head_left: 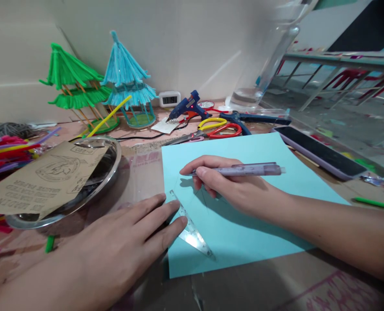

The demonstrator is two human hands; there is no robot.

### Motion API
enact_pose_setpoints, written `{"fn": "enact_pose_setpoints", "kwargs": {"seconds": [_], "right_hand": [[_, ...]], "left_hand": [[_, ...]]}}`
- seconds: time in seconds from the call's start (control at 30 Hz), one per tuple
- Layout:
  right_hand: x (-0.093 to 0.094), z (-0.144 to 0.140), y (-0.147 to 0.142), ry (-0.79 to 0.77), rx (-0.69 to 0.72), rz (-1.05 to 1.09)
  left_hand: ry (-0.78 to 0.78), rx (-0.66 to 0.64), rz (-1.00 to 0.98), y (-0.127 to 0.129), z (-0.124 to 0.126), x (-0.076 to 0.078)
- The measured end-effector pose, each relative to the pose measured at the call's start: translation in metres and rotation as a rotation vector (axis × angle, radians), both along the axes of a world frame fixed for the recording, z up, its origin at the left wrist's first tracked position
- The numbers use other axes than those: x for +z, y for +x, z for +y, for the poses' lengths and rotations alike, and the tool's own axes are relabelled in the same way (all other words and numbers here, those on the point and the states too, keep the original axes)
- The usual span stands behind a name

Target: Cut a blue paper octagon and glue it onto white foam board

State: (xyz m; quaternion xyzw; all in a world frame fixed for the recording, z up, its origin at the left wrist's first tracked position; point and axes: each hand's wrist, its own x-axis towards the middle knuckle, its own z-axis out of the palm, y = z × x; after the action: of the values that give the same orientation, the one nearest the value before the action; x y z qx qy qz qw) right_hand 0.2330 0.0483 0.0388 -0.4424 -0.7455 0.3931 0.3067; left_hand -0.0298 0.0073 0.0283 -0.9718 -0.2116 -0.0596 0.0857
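A sheet of light blue paper point(243, 237) lies in front of me with a few faint pencil-like lines on it. My left hand point(136, 233) rests with its fingers stretched over a clear triangular ruler point(195, 239) near the sheet's left edge. Above the paper, my right hand point(224, 179) pinches a purple pen point(250, 169), its tip pointing left and its rear end to the right. Fingers partly hide the pen's tip and the upper part of the ruler.
A steel bowl point(116, 162) with brown sandpaper point(58, 177) across it stands left, beside colourful pipe cleaners point(7, 151). Behind are green point(70, 73) and blue point(125, 69) miniature huts, a glue gun point(188, 106), scissors point(214, 129), pliers point(240, 119) and a clock point(169, 99). A phone point(318, 151) lies right.
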Motion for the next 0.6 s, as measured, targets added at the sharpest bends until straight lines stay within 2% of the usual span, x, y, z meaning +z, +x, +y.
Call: {"fn": "enact_pose_setpoints", "kwargs": {"seconds": [0.17, 0.4, 0.6], "right_hand": [[0.0004, 0.0003, 0.0008, 0.000, -0.013, -0.015], [-0.0005, -0.0007, 0.0010, -0.014, -0.003, -0.013], [0.0020, -0.0024, 0.0004, -0.031, -0.010, -0.023]], "left_hand": [[0.009, 0.036, -0.004, -0.0039, -0.0038, -0.0097], [0.000, 0.007, 0.038, -0.0066, -0.0012, -0.0055], [0.015, -0.011, 0.008, -0.0056, 0.0026, -0.0088]]}}
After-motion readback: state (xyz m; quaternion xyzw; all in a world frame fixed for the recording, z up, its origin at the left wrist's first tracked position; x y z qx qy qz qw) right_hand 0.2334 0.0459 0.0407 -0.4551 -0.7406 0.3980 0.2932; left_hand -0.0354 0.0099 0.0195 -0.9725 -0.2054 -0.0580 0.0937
